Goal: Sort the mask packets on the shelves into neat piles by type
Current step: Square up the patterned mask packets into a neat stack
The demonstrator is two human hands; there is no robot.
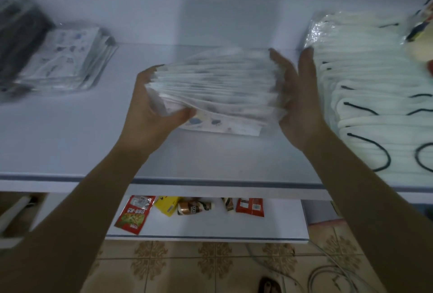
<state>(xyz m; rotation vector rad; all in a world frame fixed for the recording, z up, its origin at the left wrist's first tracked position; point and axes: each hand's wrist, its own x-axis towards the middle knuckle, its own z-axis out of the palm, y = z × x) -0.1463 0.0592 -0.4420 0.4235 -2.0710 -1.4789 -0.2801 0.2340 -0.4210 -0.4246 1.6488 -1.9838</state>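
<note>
A fanned stack of white printed mask packets (218, 89) stands on edge in the middle of the white shelf (70, 133). My left hand (152, 110) grips its left end, thumb under the front packet. My right hand (295, 96) presses flat against its right end, fingers straight. A lower pile of the same printed packets (68, 63) lies at the left. Beside it at the far left sits a dark pile of black mask packets (16, 35). A large pile of white masks with black ear loops (375, 96) fills the right side.
A clear wrapper (316, 32) sits at the back of the white pile, and a colourful packet (421, 28) lies on top at far right. Snack sachets (187, 208) lie on the lower shelf. Cables (328, 274) run over the tiled floor.
</note>
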